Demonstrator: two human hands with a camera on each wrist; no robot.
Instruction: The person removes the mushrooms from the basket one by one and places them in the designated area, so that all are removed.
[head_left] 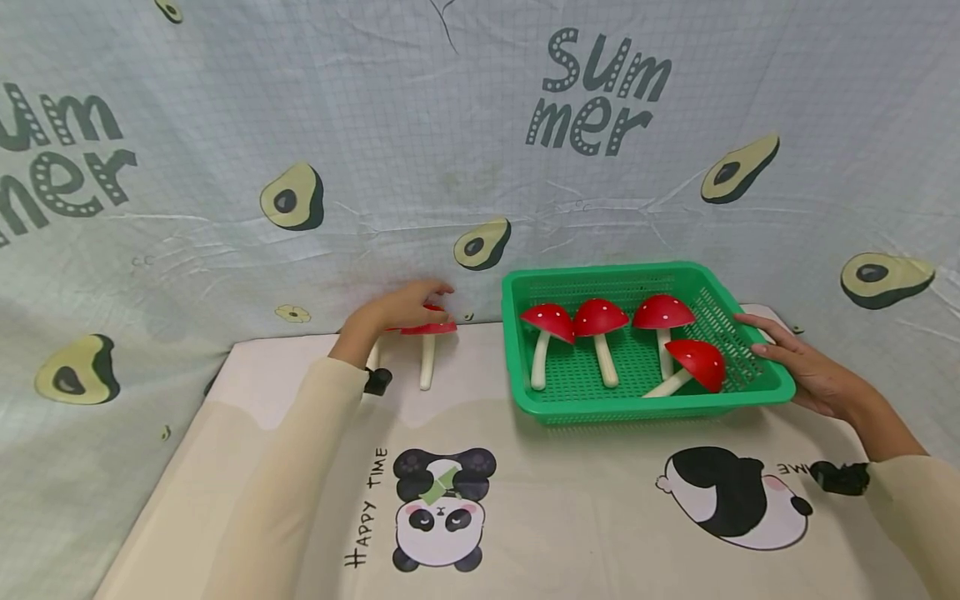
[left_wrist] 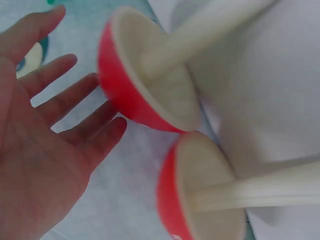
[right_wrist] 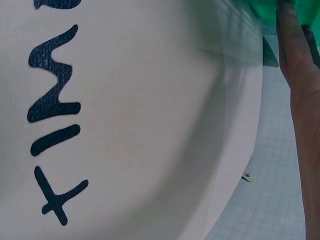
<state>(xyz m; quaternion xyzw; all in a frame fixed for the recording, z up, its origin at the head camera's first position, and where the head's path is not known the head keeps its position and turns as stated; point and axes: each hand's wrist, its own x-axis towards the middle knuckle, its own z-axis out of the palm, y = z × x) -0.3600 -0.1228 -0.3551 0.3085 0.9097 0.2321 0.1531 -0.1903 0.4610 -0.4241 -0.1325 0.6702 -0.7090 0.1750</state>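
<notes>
My left hand (head_left: 401, 307) reaches over two red-capped toy mushrooms at the table's back edge. One mushroom (head_left: 427, 362) shows its pale stem toward me; the other (head_left: 373, 357) is mostly hidden by the hand and wrist. In the left wrist view the fingers are spread and fairly straight, with fingertips right at the red cap (left_wrist: 117, 85) of the upper mushroom. Below it lies the second cap (left_wrist: 170, 195), apart from the hand. My right hand (head_left: 813, 371) holds the right rim of a green plastic basket (head_left: 592, 408), thumb and forefinger over the edge. Several mushrooms (head_left: 600, 317) lie in the basket.
The basket stands at the back right of a cream tablecloth (head_left: 577, 500) printed with pandas and lettering. Close behind the table hangs a pale cloth (head_left: 397, 167) printed with avocados.
</notes>
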